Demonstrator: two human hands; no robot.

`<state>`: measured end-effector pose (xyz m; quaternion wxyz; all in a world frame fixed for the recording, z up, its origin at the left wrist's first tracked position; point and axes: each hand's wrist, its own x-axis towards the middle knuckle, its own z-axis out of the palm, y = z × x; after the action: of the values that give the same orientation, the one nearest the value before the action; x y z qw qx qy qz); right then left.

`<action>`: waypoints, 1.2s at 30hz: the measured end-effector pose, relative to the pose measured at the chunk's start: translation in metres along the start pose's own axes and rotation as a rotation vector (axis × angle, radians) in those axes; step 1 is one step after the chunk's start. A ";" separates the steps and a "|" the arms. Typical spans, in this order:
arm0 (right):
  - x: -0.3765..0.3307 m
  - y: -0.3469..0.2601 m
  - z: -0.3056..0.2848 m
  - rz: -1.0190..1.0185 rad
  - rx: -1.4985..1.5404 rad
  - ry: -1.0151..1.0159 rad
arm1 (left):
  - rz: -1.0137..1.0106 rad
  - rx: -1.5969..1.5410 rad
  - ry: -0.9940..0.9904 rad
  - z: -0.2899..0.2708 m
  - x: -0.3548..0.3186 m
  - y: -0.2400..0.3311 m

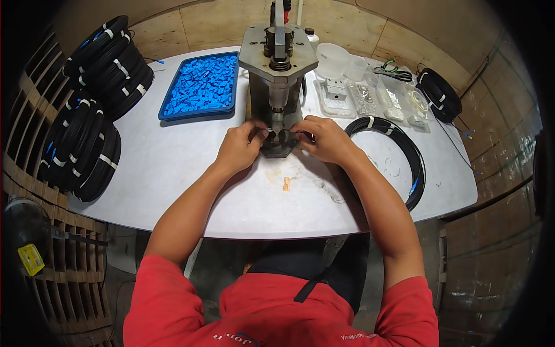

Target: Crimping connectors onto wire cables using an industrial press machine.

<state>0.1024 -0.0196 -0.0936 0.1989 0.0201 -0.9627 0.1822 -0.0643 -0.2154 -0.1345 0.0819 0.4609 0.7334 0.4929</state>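
A metal hand press [278,61] stands at the table's far middle, its ram coming down over a small dark base [278,149]. My left hand [240,147] is closed at the left side of that base, thumb and fingers pinched together beside the ram. On the other side my right hand [326,140] is closed too, fingertips at the base and a bit of dark blue showing among the fingers. What each hand pinches is too small and hidden to make out. Beside my right forearm lies a coil of black cable [415,156] with white ties and a blue end.
A blue tray [167,117] full of small blue parts sits left of the press. Stacked black cable coils [110,72] line the left edge. Clear boxes of small parts [364,98], plastic tubs [332,61] and another black coil [439,95] stand at the back right.
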 end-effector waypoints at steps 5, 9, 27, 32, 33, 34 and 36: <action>0.000 0.000 0.000 0.000 0.011 -0.002 | -0.011 0.000 -0.001 0.000 0.000 0.002; 0.000 0.000 0.000 -0.005 -0.001 -0.002 | -0.020 -0.006 -0.009 -0.001 0.000 0.002; 0.000 0.002 0.001 -0.042 0.020 0.029 | -0.001 0.006 0.007 0.000 0.000 0.000; 0.000 0.002 0.000 -0.037 0.011 0.021 | -0.002 0.003 0.006 0.001 0.000 0.001; 0.000 0.002 0.001 -0.044 0.012 0.027 | -0.003 0.004 0.005 0.001 0.000 0.001; 0.000 0.002 0.001 -0.052 0.014 0.032 | -0.004 0.004 0.006 0.000 0.000 0.001; 0.000 0.002 0.002 -0.050 0.013 0.029 | -0.005 0.001 0.005 0.000 0.000 0.001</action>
<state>0.1012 -0.0182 -0.0955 0.2173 0.0429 -0.9578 0.1835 -0.0636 -0.2159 -0.1336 0.0810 0.4577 0.7351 0.4936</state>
